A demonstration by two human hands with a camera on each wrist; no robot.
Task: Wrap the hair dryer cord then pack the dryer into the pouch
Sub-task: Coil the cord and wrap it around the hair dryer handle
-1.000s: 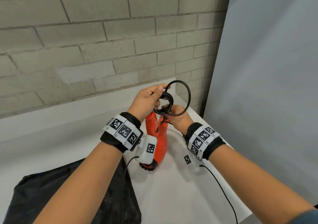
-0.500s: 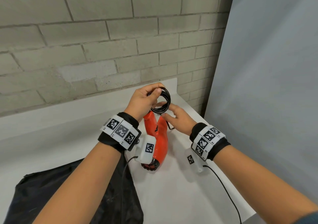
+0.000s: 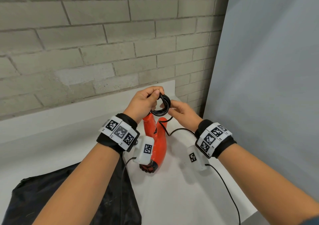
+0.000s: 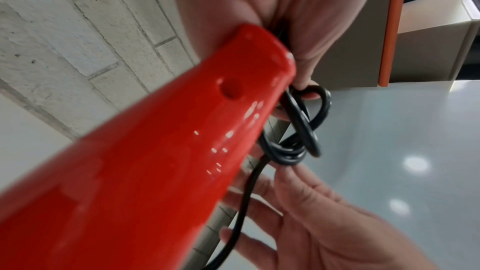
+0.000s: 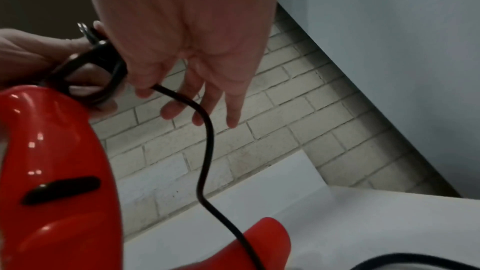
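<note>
Left hand [image 3: 144, 101] grips the coiled cord [image 3: 162, 105] above the dryer [image 3: 156, 138]; right hand [image 3: 181, 110], fingers loosely extended, touches the coil's side. Pouch [image 3: 69, 195] lies below the left forearm.

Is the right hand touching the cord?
Touching. The right wrist view shows the cord running out from under the right hand, against its fingertips.
</note>
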